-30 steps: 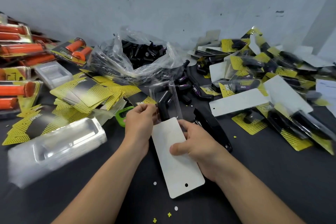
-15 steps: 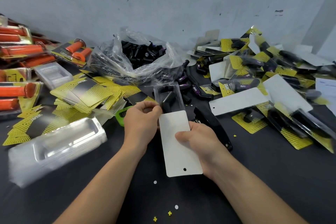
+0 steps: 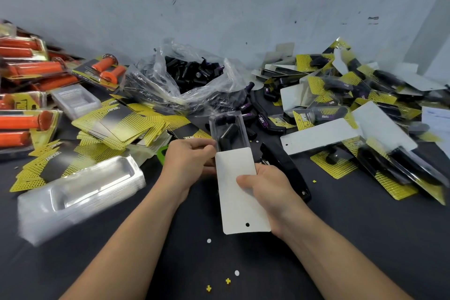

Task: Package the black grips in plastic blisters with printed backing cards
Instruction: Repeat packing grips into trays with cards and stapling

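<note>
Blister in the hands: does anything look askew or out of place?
Yes. Inside the blister, one black grip lies diagonally, not along its length. The backing card is only partly slid in, most of it sticking out toward the person.

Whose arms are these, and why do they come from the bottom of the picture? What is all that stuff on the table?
There is no machine here. A person wears a camera on their head, so you see their two arms reaching forward, as if you were that person. The left hand pinches a clear plastic blister with black grips inside. The right hand holds a white backing card, blank side up, and its far end overlaps the blister. On the dark table there is a plastic bag of loose black grips, with printed cards in yellow and black in front of it. A stack of empty blisters lies on the left and packs of orange grips at the far left. A pile of finished packs is on the right.
</note>
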A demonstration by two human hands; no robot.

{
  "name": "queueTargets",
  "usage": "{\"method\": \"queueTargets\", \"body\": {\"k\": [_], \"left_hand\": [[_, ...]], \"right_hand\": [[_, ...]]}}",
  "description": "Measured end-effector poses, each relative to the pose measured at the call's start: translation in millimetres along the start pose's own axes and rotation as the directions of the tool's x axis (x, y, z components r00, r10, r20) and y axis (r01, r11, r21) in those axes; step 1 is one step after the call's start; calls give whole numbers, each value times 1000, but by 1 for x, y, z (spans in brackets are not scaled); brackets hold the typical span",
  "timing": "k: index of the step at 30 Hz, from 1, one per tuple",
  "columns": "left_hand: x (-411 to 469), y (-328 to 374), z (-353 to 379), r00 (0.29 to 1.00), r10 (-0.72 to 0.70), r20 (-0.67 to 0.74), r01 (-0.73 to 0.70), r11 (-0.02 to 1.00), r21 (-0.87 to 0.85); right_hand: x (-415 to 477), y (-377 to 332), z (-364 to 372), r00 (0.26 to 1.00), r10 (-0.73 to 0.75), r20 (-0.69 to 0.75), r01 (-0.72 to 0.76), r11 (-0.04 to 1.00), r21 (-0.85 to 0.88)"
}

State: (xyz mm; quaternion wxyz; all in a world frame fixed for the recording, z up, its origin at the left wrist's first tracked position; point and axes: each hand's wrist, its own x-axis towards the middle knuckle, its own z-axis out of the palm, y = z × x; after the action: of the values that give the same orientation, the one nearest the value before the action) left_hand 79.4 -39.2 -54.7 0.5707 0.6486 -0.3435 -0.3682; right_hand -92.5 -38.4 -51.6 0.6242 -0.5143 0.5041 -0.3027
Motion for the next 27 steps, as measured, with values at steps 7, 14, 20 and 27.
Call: {"method": "queueTargets", "body": {"k": [7,14,20,27], "left_hand": [[0,-5,0,995,83,58,-87,994,66],[-1,-3,0,966,119,231,-179,950,258],[-3,-1,-3,949,84,305,-124,986,115],[-10,-7,3,975,89,202,-106,992,73]], "right_hand": [[3,4,0,1000,-18,-1,18,1000,1],[8,10,2,997,-74,-26,73,996,-42],[11,14,1,993,-105,-45,102,993,-63],[14,15,2,988,-125,-94,119,990,-72]]}}
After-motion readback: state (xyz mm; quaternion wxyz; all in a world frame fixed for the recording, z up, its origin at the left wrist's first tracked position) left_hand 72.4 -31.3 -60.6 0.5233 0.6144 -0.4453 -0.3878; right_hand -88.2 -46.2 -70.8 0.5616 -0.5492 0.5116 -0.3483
